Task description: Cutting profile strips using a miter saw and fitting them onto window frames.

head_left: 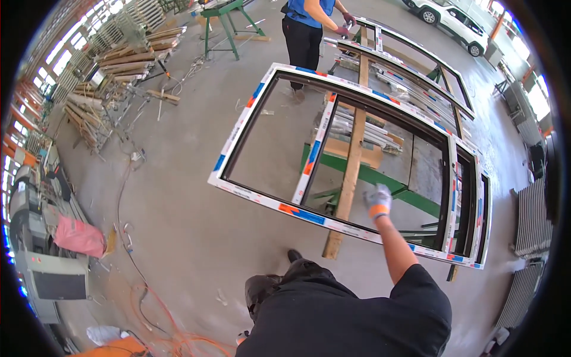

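A large window frame, dark inside and wrapped in white film with blue and orange patches, lies in front of me across wooden beams. My right hand, in a grey-white glove with an orange cuff, reaches over one of its openings. The fingers point away from me, slightly apart and a little blurred, with nothing visible in them. A wooden beam runs under the frame, left of that hand. Only a sliver of my left hand shows beside my body at the lower edge; its fingers are hidden.
Green metal supports stand beneath the frame, with long profiles beyond. A co-worker in a blue shirt stands by a second frame. Timber is piled far left; an orange hose and cables lie at lower left.
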`<action>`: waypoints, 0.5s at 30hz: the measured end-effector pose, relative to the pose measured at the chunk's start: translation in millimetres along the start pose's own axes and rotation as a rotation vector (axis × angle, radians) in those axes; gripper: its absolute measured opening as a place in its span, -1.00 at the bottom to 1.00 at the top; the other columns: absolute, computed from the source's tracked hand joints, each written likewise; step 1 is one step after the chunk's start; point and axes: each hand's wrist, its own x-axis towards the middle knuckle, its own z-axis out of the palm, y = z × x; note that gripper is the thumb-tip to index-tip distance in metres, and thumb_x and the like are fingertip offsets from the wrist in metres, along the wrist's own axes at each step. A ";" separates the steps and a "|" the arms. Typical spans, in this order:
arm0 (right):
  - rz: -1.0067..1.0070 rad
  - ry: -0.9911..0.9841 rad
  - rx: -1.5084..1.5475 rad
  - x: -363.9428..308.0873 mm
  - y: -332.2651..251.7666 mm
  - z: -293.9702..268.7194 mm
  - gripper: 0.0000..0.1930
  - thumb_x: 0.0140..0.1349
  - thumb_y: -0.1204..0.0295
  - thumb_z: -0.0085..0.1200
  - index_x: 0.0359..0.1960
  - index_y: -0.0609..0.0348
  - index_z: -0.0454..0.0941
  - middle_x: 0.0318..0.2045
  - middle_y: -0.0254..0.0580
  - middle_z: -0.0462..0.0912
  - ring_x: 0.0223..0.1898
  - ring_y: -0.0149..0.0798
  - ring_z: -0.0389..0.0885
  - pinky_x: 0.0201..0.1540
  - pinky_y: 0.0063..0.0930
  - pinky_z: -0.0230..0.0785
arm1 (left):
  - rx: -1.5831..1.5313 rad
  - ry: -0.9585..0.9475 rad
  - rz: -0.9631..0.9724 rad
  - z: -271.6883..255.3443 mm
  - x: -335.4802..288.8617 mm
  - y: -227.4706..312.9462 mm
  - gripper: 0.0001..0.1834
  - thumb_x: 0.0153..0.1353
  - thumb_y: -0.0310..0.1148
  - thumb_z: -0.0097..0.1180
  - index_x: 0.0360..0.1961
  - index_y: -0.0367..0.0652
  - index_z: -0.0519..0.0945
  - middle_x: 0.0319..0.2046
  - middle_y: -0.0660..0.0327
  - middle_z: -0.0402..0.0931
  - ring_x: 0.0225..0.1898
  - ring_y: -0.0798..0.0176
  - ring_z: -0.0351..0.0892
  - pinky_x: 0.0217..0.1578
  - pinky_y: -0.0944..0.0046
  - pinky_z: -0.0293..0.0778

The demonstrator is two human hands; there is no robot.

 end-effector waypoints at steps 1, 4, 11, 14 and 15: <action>-0.108 -0.174 0.052 0.5 -63.4 2.6 -0.59 0.07 0.18 0.19 -0.14 0.23 0.59 -0.18 0.10 0.63 -0.07 0.12 0.57 0.04 -0.07 0.41 | -0.065 0.016 -0.013 -20.0 9.1 -4.3 -0.84 0.25 -0.21 0.07 -0.43 0.00 0.51 -0.61 0.10 0.49 -0.71 0.05 0.46 -0.71 0.07 0.35; -0.345 -0.306 0.299 -22.0 -207.4 -1.7 -0.58 0.11 0.24 0.16 -0.03 0.20 0.54 -0.08 0.12 0.58 0.03 0.13 0.52 0.11 -0.09 0.37 | -0.229 0.053 -0.012 -89.7 51.0 -8.5 -0.83 0.25 -0.21 0.07 -0.44 0.00 0.51 -0.62 0.11 0.49 -0.71 0.06 0.47 -0.71 0.07 0.35; -0.351 -0.463 0.333 -44.8 -396.3 5.2 -0.60 0.24 0.20 0.12 0.00 0.21 0.55 -0.06 0.07 0.59 0.05 0.09 0.51 0.13 -0.13 0.35 | -0.569 0.103 0.011 -279.1 192.6 -39.2 -0.81 0.24 -0.21 0.07 -0.47 -0.01 0.50 -0.66 0.13 0.48 -0.71 0.11 0.48 -0.71 0.08 0.35; -0.167 -0.541 0.143 -43.2 -427.2 14.1 -0.62 0.30 0.10 0.04 -0.07 0.14 0.60 -0.10 0.01 0.62 0.03 0.06 0.55 0.07 -0.09 0.39 | -0.724 0.113 0.026 -366.1 248.8 -33.6 -0.81 0.24 -0.21 0.06 -0.49 -0.01 0.49 -0.67 0.14 0.48 -0.71 0.12 0.48 -0.71 0.08 0.35; -0.129 -0.444 0.136 -46.4 -426.0 17.5 -0.62 0.31 0.10 0.02 -0.10 0.14 0.61 -0.10 0.02 0.62 0.01 0.06 0.56 0.06 -0.09 0.40 | -0.763 0.115 0.031 -397.8 266.5 -33.9 -0.80 0.24 -0.21 0.06 -0.49 -0.01 0.49 -0.67 0.15 0.48 -0.70 0.13 0.48 -0.71 0.08 0.35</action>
